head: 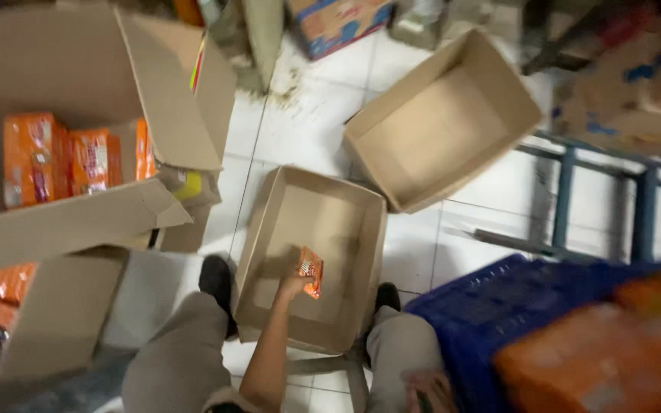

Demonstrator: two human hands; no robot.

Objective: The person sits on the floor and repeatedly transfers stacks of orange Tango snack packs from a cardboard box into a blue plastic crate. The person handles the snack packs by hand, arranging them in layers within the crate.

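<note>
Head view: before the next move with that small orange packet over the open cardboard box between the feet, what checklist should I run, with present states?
1. Small orange packet gripped by one of the hands: ok.
2. Which hand it is: cannot tell; only one forearm shows.
3. Open cardboard box under the packet, flaps out of the way: ok.
4. Box floor bare where the packet hangs: ok.
5. The other hand: cannot tell, out of view.
6. Orange packets in the big carton at left, within sight: ok.

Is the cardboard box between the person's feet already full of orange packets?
No. The box holds nothing but the one orange packet that the hand grips inside it.
</note>
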